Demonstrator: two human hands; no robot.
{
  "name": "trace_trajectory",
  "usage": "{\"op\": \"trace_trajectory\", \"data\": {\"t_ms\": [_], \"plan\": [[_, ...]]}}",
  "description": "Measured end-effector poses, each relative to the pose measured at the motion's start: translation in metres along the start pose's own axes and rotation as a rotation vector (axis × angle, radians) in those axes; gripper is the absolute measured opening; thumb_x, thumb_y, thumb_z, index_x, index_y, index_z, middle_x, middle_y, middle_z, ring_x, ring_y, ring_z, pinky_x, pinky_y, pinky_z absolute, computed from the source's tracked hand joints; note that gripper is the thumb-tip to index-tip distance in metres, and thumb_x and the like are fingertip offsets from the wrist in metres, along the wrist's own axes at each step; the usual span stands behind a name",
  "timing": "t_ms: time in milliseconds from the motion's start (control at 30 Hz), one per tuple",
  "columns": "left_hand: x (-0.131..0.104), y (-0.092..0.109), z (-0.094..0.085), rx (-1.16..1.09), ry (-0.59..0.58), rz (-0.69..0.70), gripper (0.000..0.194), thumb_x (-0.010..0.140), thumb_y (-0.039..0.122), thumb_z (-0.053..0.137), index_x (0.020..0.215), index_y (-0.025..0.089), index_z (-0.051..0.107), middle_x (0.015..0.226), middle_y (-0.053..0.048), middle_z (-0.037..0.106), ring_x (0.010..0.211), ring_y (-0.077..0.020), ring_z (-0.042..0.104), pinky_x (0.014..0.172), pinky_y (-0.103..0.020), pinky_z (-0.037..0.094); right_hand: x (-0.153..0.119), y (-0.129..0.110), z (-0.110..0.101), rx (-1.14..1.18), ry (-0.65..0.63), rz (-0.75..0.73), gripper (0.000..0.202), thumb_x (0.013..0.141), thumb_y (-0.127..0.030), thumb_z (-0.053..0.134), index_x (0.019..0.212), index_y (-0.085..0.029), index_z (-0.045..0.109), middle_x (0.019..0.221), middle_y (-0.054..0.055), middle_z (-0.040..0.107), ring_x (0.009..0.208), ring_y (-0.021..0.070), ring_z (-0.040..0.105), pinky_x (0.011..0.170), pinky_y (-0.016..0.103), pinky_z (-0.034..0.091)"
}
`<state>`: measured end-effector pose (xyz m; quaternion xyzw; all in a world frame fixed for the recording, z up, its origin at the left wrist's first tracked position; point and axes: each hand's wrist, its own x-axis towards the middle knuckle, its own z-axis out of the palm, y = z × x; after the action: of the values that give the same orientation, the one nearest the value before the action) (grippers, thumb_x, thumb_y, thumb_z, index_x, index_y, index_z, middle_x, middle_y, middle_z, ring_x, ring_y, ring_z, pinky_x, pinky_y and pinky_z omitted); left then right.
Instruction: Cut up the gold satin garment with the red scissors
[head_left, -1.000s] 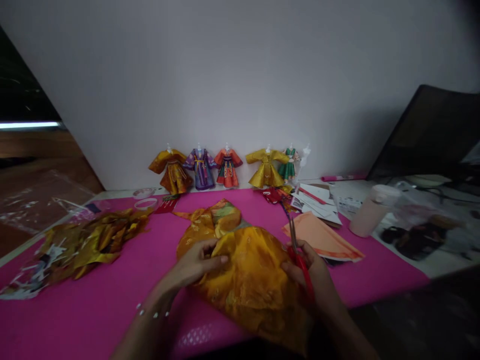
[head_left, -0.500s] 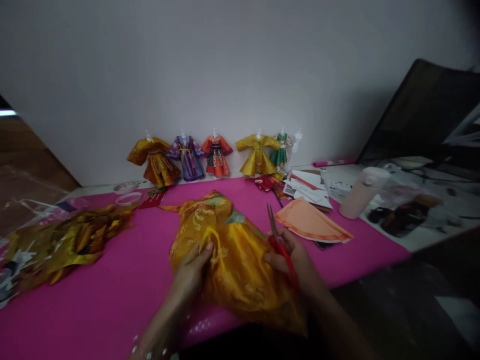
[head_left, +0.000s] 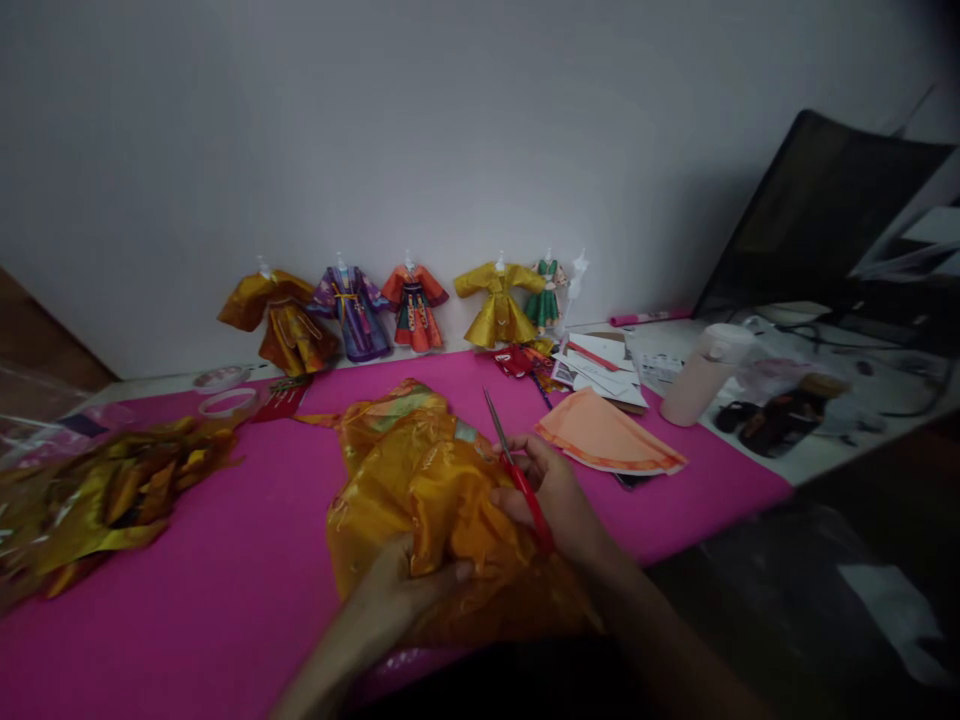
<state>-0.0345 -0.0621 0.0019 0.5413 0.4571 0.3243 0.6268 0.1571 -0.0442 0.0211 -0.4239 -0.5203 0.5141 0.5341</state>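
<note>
The golden fabric lies bunched near the front edge of the pink-covered worktop, between the two hands and partly under them. The left hand is at its near side, the thumb lying over the cloth and the other fingers mostly hidden by folds; thumb and fingers are nearly closed, with cloth pinched between them. The right hand is at the fabric's right side, its fingers curled around the red-handled scissors, thumb tip against the cloth. The scissors point up and away, their blades looking closed or almost so; whether the right fingers also grip cloth, I cannot tell.

Just beyond the right hand is a peach fan-shaped piece, with a pale bottle farther right. Golden scraps are heaped at the left, and small dressed forms stand along the wall.
</note>
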Motion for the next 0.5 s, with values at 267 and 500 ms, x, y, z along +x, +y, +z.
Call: {"op": "trace_trajectory", "data": {"t_ms": [267, 500], "plan": [[0.004, -0.007, 0.013, -0.265, 0.184, -0.055, 0.037, 0.067, 0.037, 0.083, 0.096, 0.015, 0.076, 0.084, -0.009, 0.081, 0.083, -0.0302, 0.074, 0.085, -0.042, 0.056, 0.011, -0.006, 0.007, 0.065, 0.011, -0.003, 0.041, 0.059, -0.021, 0.078, 0.093, -0.023, 0.054, 0.073, -0.005, 0.066, 0.058, 0.0116, 0.056, 0.053, 0.021, 0.043], [0.008, -0.008, 0.031, -0.346, 0.165, 0.046, 0.039, 0.058, 0.028, 0.090, 0.094, 0.018, 0.078, 0.092, -0.012, 0.082, 0.086, -0.0323, 0.075, 0.080, -0.041, 0.058, 0.017, -0.006, 0.015, 0.023, 0.015, 0.006, 0.041, 0.061, -0.023, 0.080, 0.093, -0.022, 0.055, 0.064, -0.010, 0.058, 0.050, 0.0082, 0.048, 0.048, 0.019, 0.039]]}}
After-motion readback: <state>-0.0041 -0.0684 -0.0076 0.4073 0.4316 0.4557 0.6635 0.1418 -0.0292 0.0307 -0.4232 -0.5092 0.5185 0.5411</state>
